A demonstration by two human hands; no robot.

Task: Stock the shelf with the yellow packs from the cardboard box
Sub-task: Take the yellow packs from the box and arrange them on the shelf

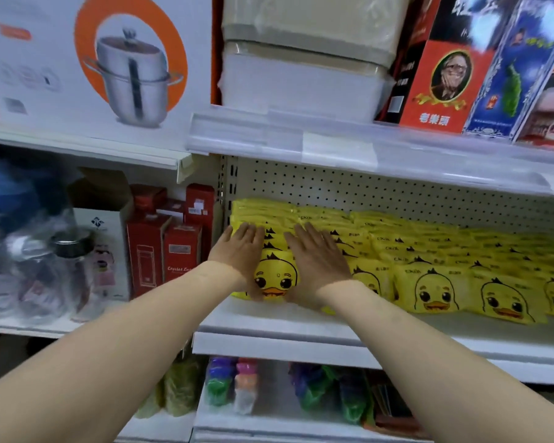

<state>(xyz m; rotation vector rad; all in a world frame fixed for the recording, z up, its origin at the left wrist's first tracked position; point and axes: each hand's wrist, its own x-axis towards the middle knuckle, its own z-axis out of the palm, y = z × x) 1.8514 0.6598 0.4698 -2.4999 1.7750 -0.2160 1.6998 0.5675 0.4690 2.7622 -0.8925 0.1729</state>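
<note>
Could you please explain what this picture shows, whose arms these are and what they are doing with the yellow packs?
No machine here: these are a person's two bare arms, filmed by one camera worn on the head, looking forward and down. The white shelf carries rows of yellow packs printed with a duck's face. The left hand and the right hand lie with straight fingers against the leftmost stack, one on each side, pressing rather than gripping it. The cardboard box is out of view.

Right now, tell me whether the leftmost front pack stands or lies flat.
Upright: the pack stands on the shelf, face forward, between left hand and right hand.
</note>
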